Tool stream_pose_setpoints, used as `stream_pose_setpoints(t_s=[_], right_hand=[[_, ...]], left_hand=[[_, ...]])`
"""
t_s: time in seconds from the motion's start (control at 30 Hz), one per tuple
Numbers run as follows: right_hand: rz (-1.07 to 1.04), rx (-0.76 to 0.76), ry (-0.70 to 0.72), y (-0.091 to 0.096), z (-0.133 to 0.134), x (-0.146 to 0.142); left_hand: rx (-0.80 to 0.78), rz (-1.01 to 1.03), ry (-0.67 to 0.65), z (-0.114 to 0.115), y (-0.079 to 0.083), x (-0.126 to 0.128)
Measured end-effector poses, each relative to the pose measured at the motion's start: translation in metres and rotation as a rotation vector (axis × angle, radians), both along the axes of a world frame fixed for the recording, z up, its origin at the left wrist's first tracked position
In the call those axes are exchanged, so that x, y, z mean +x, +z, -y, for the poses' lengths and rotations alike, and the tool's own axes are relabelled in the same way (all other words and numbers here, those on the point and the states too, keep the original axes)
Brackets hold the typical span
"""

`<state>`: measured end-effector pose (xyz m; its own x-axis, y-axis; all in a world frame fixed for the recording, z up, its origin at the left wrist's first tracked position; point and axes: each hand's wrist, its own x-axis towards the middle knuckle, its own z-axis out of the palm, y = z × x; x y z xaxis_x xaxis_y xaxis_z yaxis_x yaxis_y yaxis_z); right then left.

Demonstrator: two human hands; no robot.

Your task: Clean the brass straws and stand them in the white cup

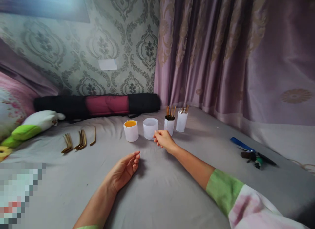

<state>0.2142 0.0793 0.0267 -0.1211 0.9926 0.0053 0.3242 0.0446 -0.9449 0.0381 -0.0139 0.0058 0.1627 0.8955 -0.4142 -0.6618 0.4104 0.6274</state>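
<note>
My left hand rests low over the grey sheet with its palm turned inward, fingers loosely bent and apart, nothing in it. In front of a translucent white cup, my right hand is closed, its thumb and fingers pinched together; whatever they hold is hidden or too small to name. To the left of that cup stands a white cup with an orange inside. On the right are a white-wrapped cup and a taller white-wrapped cup, both with thin brown sticks poking out.
Bent brown strips lie in small groups on the grey sheet at left. Behind runs a long black and maroon bag. A plush toy is at far left. A blue strap with keys lies right, by the curtain.
</note>
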Motion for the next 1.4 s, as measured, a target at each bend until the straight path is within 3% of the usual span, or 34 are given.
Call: stream_pose_setpoints(t_s=[0.4,1.4], right_hand=[[0.051,0.016,0.037,-0.030,0.008,-0.020],[0.078,0.160,0.062,-0.044,0.009,-0.017]], left_hand=[[-0.011,0.007,0.004,0.002,0.004,0.001],[-0.018,0.064,0.010,-0.004,0.004,0.001]])
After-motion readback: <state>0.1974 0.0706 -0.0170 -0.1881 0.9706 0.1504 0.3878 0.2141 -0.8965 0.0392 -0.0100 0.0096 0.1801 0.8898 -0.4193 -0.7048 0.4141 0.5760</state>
